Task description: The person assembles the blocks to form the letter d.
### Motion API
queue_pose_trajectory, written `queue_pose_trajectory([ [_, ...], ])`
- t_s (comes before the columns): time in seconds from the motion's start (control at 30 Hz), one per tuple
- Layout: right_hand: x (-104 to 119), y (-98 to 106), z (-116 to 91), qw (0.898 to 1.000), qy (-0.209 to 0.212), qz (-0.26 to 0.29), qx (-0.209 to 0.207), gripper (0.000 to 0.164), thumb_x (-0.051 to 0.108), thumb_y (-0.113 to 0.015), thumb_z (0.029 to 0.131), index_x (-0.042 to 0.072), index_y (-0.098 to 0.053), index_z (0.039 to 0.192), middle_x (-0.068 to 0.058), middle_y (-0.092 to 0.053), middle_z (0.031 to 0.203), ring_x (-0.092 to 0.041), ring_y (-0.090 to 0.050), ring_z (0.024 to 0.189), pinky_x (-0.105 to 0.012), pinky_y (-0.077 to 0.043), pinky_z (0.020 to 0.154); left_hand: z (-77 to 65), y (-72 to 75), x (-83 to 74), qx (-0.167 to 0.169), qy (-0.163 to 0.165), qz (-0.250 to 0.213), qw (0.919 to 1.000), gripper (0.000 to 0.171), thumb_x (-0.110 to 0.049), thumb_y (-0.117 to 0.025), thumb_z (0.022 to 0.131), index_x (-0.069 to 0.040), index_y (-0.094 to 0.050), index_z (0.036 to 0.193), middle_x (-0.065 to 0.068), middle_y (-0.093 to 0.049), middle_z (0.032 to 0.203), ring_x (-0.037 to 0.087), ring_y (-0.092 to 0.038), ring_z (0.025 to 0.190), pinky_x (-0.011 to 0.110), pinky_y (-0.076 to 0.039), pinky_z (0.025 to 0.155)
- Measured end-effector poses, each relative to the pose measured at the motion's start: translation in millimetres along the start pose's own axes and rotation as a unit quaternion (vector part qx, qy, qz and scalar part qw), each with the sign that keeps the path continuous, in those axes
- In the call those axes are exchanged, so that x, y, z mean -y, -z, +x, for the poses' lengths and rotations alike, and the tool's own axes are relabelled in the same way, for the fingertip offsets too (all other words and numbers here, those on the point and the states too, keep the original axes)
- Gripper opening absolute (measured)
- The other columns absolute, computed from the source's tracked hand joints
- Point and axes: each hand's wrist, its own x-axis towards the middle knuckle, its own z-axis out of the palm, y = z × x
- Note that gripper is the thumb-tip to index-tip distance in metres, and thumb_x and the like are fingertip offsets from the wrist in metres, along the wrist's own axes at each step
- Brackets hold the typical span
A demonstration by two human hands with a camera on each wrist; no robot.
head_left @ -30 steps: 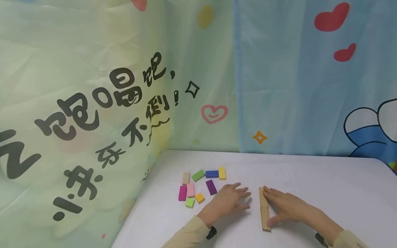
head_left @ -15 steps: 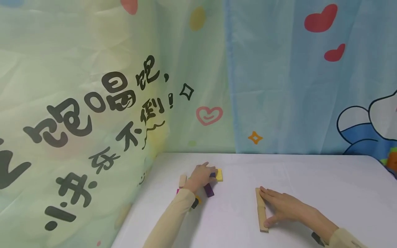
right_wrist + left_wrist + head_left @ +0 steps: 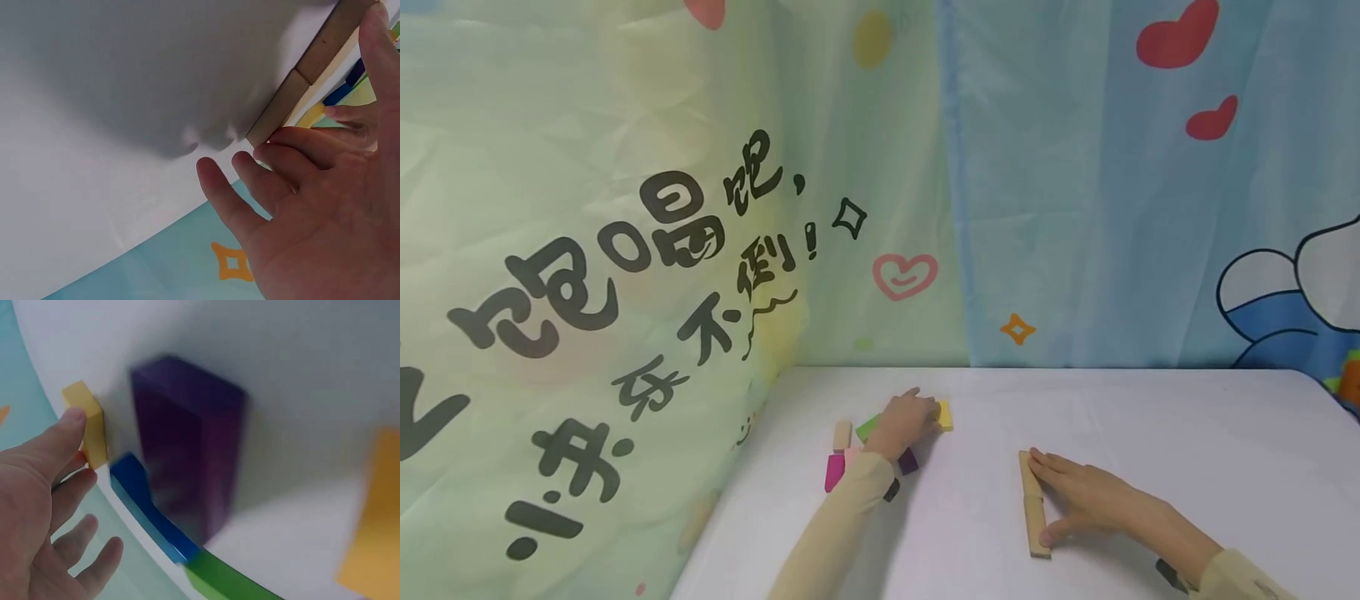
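Note:
My left hand (image 3: 907,423) reaches over the coloured blocks. In the left wrist view its thumb and forefinger pinch a yellow block (image 3: 87,419) and the other fingers are spread. Close by lie a blue block (image 3: 153,512), a green block (image 3: 231,578) and a blurred dark purple block (image 3: 187,447). My right hand (image 3: 1097,504) lies along the right side of two plain wooden blocks (image 3: 1033,504) set end to end. Its thumb touches near their close end and its forefinger near their far end, fingers mostly straight.
A magenta block (image 3: 835,472) and a beige block (image 3: 842,436) lie left of the left hand; the sleeve partly covers a pink one. An orange block (image 3: 375,519) shows in the left wrist view. Printed curtains (image 3: 1037,208) stand behind the white table (image 3: 1150,417).
From a second ago, my left hand has moved from the table's middle back to the coloured blocks. The yellow block has since shifted slightly right with it. My right hand has stayed put.

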Motion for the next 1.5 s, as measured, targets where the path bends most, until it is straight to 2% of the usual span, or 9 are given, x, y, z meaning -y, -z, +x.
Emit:
queue_pose_trajectory([
  [0.27, 0, -3, 0, 1.0, -0.005, 0.008, 0.002, 0.117, 0.065, -0.078, 0.068, -0.011, -0.038, 0.148, -0.03, -0.035, 0.157, -0.054, -0.037, 0.14, -0.071, -0.04, 0.103, 13.9, 3.6, -28.9, 0.019, -0.021, 0.034, 0.999, 0.029, -0.044, -0.067, 0.093, -0.024, -0.073, 0.114, -0.008, -0.07, 0.129, 0.023, -0.057, 0.133, 0.042, -0.054, 0.1],
  [0.43, 0, -3, 0, 1.0, -0.014, 0.015, 0.003, 0.115, 0.064, -0.079, 0.068, -0.01, -0.039, 0.148, -0.029, -0.037, 0.156, -0.054, -0.036, 0.14, -0.069, -0.039, 0.105, 21.0, 3.1, -43.2, 0.009, -0.037, 0.044, 0.9983, 0.031, -0.046, -0.067, 0.094, -0.026, -0.073, 0.117, -0.01, -0.067, 0.134, 0.022, -0.057, 0.133, 0.041, -0.055, 0.099],
  [0.57, 2, -2, -2, 1.0, -0.014, 0.018, -0.001, 0.111, 0.062, -0.078, 0.07, -0.009, -0.04, 0.147, -0.029, -0.039, 0.155, -0.054, -0.038, 0.139, -0.071, -0.04, 0.102, 26.8, 0.6, -55.8, 0.007, -0.048, 0.045, 0.9978, 0.032, -0.048, -0.064, 0.095, -0.028, -0.073, 0.118, -0.012, -0.066, 0.136, 0.02, -0.057, 0.133, 0.039, -0.056, 0.098],
  [0.87, 3, -3, -4, 1.0, -0.019, 0.022, -0.002, 0.11, 0.062, -0.078, 0.071, -0.007, -0.04, 0.149, -0.029, -0.04, 0.154, -0.054, -0.038, 0.14, -0.075, -0.04, 0.099, 34.1, -5.8, -86.5, 0.024, -0.068, 0.014, 0.9973, 0.035, -0.047, -0.058, 0.098, -0.031, -0.067, 0.128, -0.016, -0.061, 0.141, 0.016, -0.054, 0.136, 0.036, -0.053, 0.102],
  [1.07, 5, -2, -5, 0.999, -0.012, 0.029, -0.004, 0.11, 0.062, -0.077, 0.073, -0.007, -0.039, 0.149, -0.029, -0.04, 0.154, -0.053, -0.039, 0.139, -0.075, -0.04, 0.098, 35.4, -7.6, -99.2, 0.032, -0.074, -0.005, 0.9967, 0.038, -0.048, -0.055, 0.099, -0.033, -0.064, 0.133, -0.017, -0.057, 0.145, 0.014, -0.052, 0.138, 0.037, -0.053, 0.103],
  [1.27, 5, -2, -5, 1.0, -0.015, 0.019, 0.001, 0.11, 0.063, -0.077, 0.073, -0.007, -0.038, 0.149, -0.031, -0.039, 0.154, -0.053, -0.04, 0.139, -0.072, -0.041, 0.099, 33.9, -4.1, -111.3, 0.036, -0.108, -0.012, 0.9935, 0.04, -0.049, -0.057, 0.098, -0.031, -0.064, 0.133, -0.015, -0.057, 0.145, 0.014, -0.053, 0.138, 0.034, -0.052, 0.104],
  [1.5, 4, -1, -7, 1.0, 0.003, 0.02, -0.007, 0.109, 0.062, -0.076, 0.074, -0.008, -0.038, 0.149, -0.031, -0.04, 0.153, -0.053, -0.041, 0.138, -0.07, -0.043, 0.098, 29.6, -3.5, -112.2, 0.025, -0.107, 0.001, 0.9939, 0.039, -0.048, -0.057, 0.098, -0.031, -0.065, 0.132, -0.016, -0.058, 0.144, 0.014, -0.055, 0.135, 0.034, -0.054, 0.101],
])
